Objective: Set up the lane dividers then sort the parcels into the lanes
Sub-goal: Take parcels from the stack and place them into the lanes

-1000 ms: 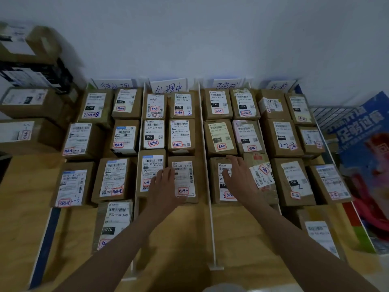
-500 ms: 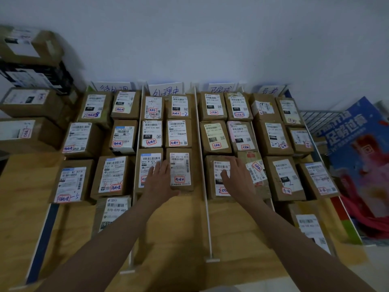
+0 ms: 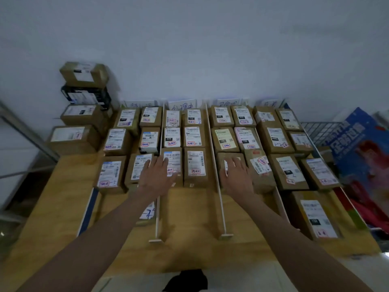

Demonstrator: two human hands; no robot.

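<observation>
— Pale grey wall [image 3: 189, 49] is standing behind a light wooden tabletop [image 3: 189, 207], isn't it?

— Yes, and brown cardboard parcels with white shipping labels [image 3: 194, 135] are lying in rows on it, split into lanes by thin white divider rails [image 3: 216, 186]. Handwritten white lane cards [image 3: 182, 104] are leaning against the wall at the far end.

— What are the hands doing?

— Left hand [image 3: 156, 175] is lying flat, fingers spread, on the nearest parcel of the second lane [image 3: 174, 163], beside another rail [image 3: 157, 207]. Right hand [image 3: 236, 175] is resting the same way, fingers straight, on the front parcel of the third lane [image 3: 229, 159]. Neither is gripping anything.

— And off to the sides?

— Stacked cardboard boxes [image 3: 82, 114] are sitting at the left; a blue printed carton [image 3: 357, 144] is leaning at the right, near a wire rack [image 3: 320, 129].
</observation>
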